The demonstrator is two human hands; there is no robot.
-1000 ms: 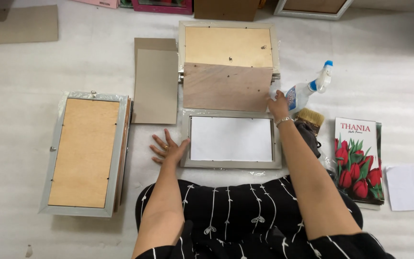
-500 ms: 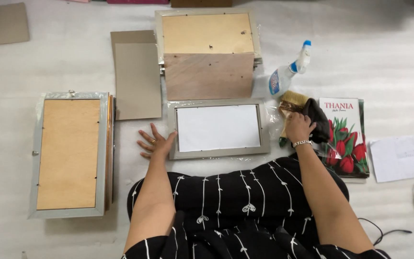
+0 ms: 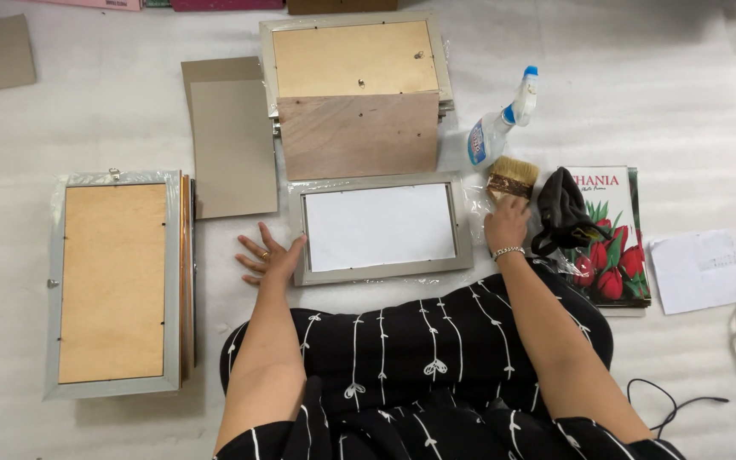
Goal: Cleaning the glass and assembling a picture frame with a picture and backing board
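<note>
A silver picture frame (image 3: 381, 274) with a white panel lies face up in front of me on the white sheet. My left hand (image 3: 264, 256) rests flat, fingers spread, against the frame's left edge. My right hand (image 3: 506, 223) is closed on the handle of a wide paintbrush (image 3: 513, 176) with pale bristles, just right of the frame. A dark cloth (image 3: 562, 213) lies beside that hand.
A spray bottle (image 3: 500, 126) lies above the brush. A stack of frames, backs up (image 3: 355, 60), sits behind with a wooden block (image 3: 359, 136) on it. A brown cardboard sheet (image 3: 232, 140), another stack of frames (image 3: 117, 281) at left, a tulip-printed book (image 3: 611, 255) and papers (image 3: 696, 271) at right.
My right hand came down from the wooden block near the spray bottle to the brush and closed on it. The left hand stayed at the frame's left edge.
</note>
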